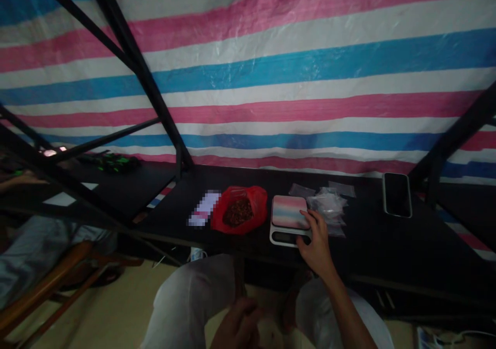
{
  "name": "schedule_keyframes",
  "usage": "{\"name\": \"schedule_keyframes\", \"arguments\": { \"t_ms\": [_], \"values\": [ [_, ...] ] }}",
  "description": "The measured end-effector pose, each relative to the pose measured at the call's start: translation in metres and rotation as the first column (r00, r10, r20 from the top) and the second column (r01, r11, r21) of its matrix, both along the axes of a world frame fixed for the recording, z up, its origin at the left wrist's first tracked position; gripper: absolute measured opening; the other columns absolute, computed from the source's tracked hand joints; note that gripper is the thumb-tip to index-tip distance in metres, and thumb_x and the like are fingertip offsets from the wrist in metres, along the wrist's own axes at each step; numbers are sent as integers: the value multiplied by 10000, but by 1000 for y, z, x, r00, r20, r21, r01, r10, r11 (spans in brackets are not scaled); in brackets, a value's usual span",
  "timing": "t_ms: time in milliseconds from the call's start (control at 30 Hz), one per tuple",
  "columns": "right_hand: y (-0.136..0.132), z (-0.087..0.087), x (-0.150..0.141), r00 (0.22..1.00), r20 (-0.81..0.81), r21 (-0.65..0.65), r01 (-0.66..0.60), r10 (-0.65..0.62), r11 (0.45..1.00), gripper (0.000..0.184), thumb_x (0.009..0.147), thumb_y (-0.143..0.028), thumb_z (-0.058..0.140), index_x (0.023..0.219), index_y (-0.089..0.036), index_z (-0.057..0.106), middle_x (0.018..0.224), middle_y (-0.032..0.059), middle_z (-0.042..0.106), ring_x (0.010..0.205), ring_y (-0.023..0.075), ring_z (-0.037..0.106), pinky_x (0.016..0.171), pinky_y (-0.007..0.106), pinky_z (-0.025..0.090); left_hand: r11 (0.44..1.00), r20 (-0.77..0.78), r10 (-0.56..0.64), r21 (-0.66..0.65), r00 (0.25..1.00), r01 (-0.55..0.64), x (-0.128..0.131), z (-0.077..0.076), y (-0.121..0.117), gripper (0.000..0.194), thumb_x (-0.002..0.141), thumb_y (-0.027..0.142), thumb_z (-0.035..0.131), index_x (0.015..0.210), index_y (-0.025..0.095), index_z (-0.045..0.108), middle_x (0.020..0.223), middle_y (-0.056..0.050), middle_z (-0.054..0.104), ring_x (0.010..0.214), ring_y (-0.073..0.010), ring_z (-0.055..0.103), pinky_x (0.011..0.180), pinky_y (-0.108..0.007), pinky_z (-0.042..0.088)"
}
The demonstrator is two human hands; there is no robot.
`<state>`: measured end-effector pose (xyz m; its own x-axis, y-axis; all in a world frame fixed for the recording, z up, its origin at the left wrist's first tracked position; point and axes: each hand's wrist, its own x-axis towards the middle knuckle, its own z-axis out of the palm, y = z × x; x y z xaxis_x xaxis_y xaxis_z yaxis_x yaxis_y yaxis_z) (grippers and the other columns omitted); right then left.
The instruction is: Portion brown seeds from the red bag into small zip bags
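A small white kitchen scale (289,218) with a shiny platter stands on the black table (387,245). My right hand (315,238) rests on the scale's right front corner, fingers curled round its edge. To the scale's left lies an open red plastic bag (240,209) holding dark reddish-brown dried bits. A heap of small clear plastic bags (329,204) lies just right of the scale. My left hand (236,325) hangs low over my lap, fingers curled; what it holds, if anything, I cannot make out.
A dark smartphone (397,194) lies at the table's back right. A pale blurred-out card (203,209) sits left of the red bag. Black metal frame bars (132,54) cross on the left. A striped tarp (290,70) hangs behind. A wooden chair (46,287) stands lower left.
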<state>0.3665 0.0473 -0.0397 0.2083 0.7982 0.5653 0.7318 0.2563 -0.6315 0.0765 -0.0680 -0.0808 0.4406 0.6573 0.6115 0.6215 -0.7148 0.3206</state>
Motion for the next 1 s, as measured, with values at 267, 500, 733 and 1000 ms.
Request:
{"name": "schedule_keyframes", "arguments": {
  "t_ms": [267,500,733,1000],
  "values": [
    [4,-9,0,999,16,52,-36,35,998,621,808,-136,541,1413,-275,564,1456,118,546,1457,352,457,1211,655,399,831,-87,-530,145,844,537,106,-11,69,252,1007,293,585,1244,231,643,975,-56,716,839,-167,685,764,-300,610],
    [2,-11,2,996,80,31,-38,36,999,643,822,-110,536,1445,-270,539,1480,126,501,1458,344,447,1215,663,374,559,-326,-789,-33,520,828,123,-32,88,107,986,293,714,1057,215,699,856,46,758,747,-72,673,766,-164,538],
    [0,-4,-4,993,118,-29,-21,24,999,672,819,-91,513,1465,-276,517,1480,120,472,1447,325,436,1232,645,345,633,-38,-773,16,633,774,117,-31,69,198,1005,332,701,1164,217,683,948,46,790,742,-89,706,860,-210,564],
    [-1,0,-4,994,104,-74,-24,32,997,678,816,-87,506,1469,-272,500,1458,114,472,1429,305,442,1234,600,351,683,109,-730,122,674,720,117,-13,74,147,1008,288,625,1140,223,637,974,39,754,707,-100,701,675,-239,560]
  ]
}}
